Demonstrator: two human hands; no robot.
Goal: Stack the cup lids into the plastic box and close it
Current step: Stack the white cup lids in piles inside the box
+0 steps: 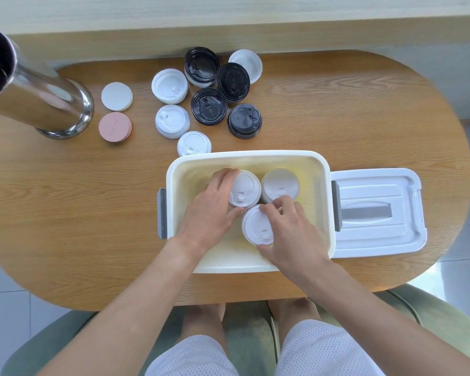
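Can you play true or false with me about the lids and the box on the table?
1. Black lids are already inside the plastic box. False: only white lid stacks are in it; the black ones sit on the table.
2. Both hands are inside the box. True: the left hand holds one white stack, the right hand holds another.
3. The box cover is shut on the box. False: it lies on the table, right of the box.
4. A pink disc lies beside a shiny metal cylinder. True.
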